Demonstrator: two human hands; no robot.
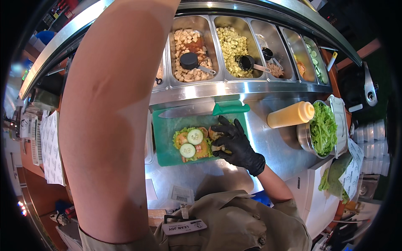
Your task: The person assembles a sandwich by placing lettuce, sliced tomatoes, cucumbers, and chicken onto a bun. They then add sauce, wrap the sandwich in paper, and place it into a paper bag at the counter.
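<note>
1. Your left arm [113, 125] extends beyond the frame — left hand unseen, state undetermined.
2. Your gloved right hand [235, 144] is half-open, fingers curved at the open sandwich's [204, 147] right end; grip unconfirmed.
3. Sandwich lies on the green board [162, 157] — a sideways push could dislodge the loose cucumber slices [195, 137].

The right hand [238, 144] touches the sandwich [202, 149] — cucumber slices [195, 137] atop — on a green board [162, 150].
</note>
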